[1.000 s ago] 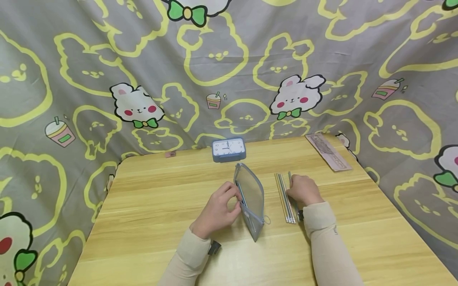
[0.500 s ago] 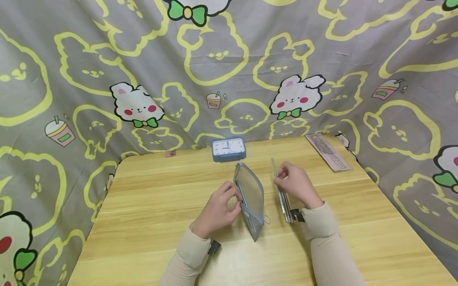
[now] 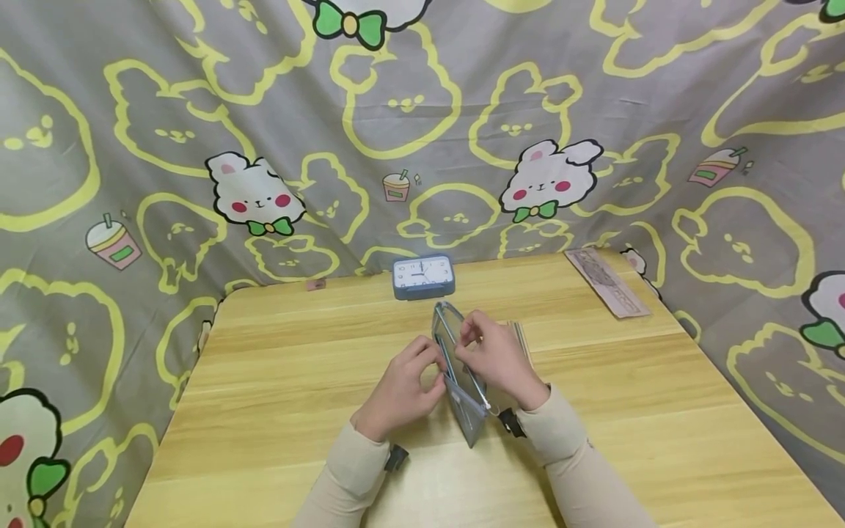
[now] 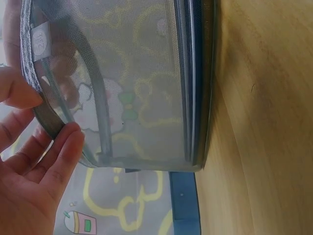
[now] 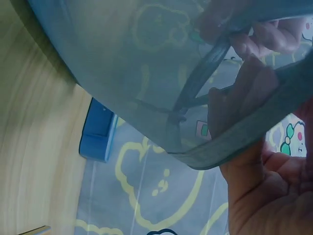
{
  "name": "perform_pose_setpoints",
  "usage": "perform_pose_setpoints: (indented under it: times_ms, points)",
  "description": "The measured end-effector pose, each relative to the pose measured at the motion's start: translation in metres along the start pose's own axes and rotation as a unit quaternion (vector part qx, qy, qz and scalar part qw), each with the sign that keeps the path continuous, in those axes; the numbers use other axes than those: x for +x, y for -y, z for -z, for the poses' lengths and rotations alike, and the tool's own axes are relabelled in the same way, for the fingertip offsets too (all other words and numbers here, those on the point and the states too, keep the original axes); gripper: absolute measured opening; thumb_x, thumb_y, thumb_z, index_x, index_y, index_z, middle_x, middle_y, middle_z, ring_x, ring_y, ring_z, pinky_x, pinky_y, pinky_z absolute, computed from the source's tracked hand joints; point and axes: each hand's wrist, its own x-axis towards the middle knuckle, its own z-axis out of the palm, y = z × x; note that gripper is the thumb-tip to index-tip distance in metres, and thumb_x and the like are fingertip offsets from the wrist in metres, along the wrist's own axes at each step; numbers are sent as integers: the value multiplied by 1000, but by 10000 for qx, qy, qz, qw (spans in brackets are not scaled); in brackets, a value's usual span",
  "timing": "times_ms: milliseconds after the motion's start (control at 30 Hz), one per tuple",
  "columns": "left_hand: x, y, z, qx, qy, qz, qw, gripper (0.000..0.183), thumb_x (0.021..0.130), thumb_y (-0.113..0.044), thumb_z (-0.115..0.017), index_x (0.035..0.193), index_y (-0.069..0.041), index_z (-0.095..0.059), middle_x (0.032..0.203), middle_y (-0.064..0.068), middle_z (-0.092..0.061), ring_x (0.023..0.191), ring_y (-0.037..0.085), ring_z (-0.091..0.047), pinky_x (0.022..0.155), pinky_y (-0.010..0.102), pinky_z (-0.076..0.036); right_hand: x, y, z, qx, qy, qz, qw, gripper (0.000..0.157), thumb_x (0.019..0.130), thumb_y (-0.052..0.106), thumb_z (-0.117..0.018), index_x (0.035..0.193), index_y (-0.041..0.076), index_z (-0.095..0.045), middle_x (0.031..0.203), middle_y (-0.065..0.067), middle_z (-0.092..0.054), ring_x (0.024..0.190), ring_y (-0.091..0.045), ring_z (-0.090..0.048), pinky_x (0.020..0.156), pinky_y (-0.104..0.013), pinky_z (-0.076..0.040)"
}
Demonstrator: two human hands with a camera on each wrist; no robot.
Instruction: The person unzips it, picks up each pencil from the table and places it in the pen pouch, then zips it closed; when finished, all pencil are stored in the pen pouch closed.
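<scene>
A grey mesh zippered pencil pouch [image 3: 467, 419] stands open on the table. My left hand [image 3: 399, 389] pinches the near-left rim of its opening, thumb and fingers on the zip edge in the left wrist view. At the mouth, my right hand [image 3: 502, 359] pinches a pencil [image 3: 478, 385] lying along the opening, its white end toward me. In the right wrist view, the right fingers show through the mesh, inside the opening. Several long thin pencils [image 4: 188, 73] lie along the pouch's bottom. More pencils [image 3: 519, 339] lie on the table, partly hidden behind the right hand.
A blue alarm clock [image 3: 424, 276] stands behind the pouch. A flat pinkish printed strip [image 3: 607, 282] lies at the back right. A small pink block [image 3: 315, 284] sits at the back left edge. A patterned grey curtain [image 3: 455, 95] hangs behind the wooden table [image 3: 284, 367].
My right hand picked up a pencil from the group on the table and carried it left to the pouch's mouth. The left hand and pouch stayed in place.
</scene>
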Motion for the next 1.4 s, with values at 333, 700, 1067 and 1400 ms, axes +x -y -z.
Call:
perform_pose_setpoints:
  times_ms: [333,700,1067,1400]
  points:
    - [2,1,-1,-29,-2,-61,10000,23,80,3,-71,95,-13,-64,104,-1,-59,95,20,-65,83,26,-59,0,2,2,-51,-211,-106,9997,15,85,7,-74,94,11,-63,91,-7,-77,66,-11,-65,57,-26,-53]
    - [1,0,0,-36,44,20,10000,23,81,2,-71,96,-13,-64,105,-2,-59,96,20,-66,83,27,-59,-1,5,-1,-25,-212,-258,9994,14,87,9,-76,93,12,-64,94,-9,-78,58,-10,-58,52,-27,-49]
    - [0,1,-1,31,59,20,10000,23,81,1,-71,96,-14,-64,105,-3,-59,97,11,-61,83,25,-58,0,1,0,-31,-115,-198,9997,11,89,7,-74,92,12,-64,94,-10,-78,56,-8,-63,50,-26,-50]
    - [0,1,-1,27,60,-3,10000,22,81,2,-71,95,-14,-64,105,-2,-59,98,12,-62,84,25,-59,-1,-1,-7,-173,-166,-143,9996,12,91,8,-75,91,13,-65,95,-10,-78,53,-7,-57,48,-24,-47]
